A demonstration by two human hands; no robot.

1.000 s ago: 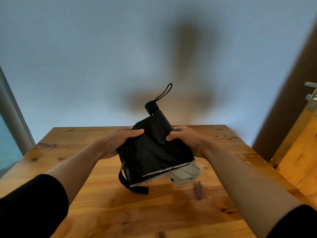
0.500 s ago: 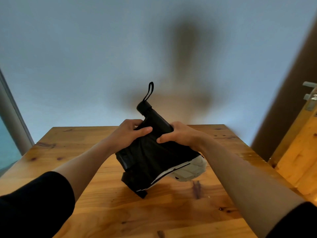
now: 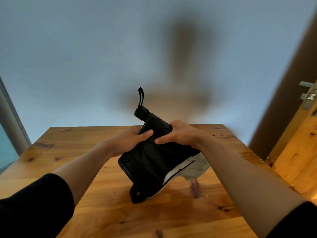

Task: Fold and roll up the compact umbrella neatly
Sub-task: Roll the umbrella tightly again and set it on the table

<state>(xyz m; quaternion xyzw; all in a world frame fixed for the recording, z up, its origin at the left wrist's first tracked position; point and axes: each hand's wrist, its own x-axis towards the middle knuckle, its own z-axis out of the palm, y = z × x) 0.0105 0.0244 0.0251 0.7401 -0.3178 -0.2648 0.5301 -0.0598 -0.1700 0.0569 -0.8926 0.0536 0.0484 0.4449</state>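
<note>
Reaching in from the near edge of the table (image 3: 171, 220): two bare forearms, each out of a black sleeve (image 3: 34, 203). One table, pale knotty wood. One umbrella (image 3: 154, 162), compact, black, collapsed, held tilted above the middle of the tabletop. Canopy hangs loose toward the near edge; a grey-white underside shows at its lower right hem. One black closure strap (image 3: 135, 194) dangles from the lowest corner of the cloth, touching the wood or just short of it — hard to tell against the shadow.

Left hand (image 3: 130, 140) clamps the fabric on the left flank of the shaft, thumb on top. Right hand (image 3: 178, 134) clamps the right flank, thumb on top. Thumb tips nearly meet, a narrow strip of black cloth between them.

Beyond the hands: the handle (image 3: 141, 113), one black stub pointing up and toward the far edge, with one wrist loop (image 3: 141, 97) standing upright from it.

Far: plain grey-blue wall carrying one blurred shadow. One wooden door (image 3: 298, 152) off the right edge, metal lever on it.

No brand, label or lettering legible anywhere.
</note>
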